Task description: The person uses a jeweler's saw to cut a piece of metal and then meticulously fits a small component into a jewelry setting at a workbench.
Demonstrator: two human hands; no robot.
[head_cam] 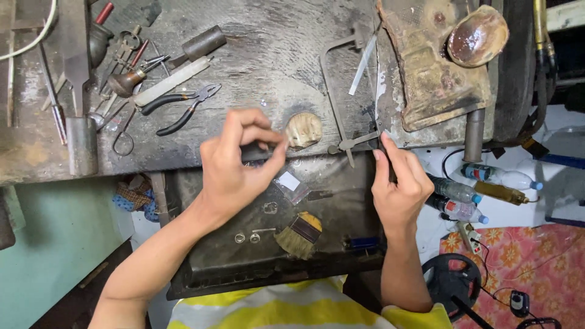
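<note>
Fingers of the left hand (234, 164) pinched something tiny, unclear; right hand (399, 186) gripped the saw (347, 91) handle, cutting apparently not begun.

Small item pinched in left hand (234, 164) fingertips: hidden, cannot tell what. Saw frame (341, 91) handle buried under right hand (399, 186). Worktop (268, 55) cut off at top and left edges. Tiny rings (247, 237) in tray (329, 244): too small to identify. Person's torso cut by bottom edge.
</note>
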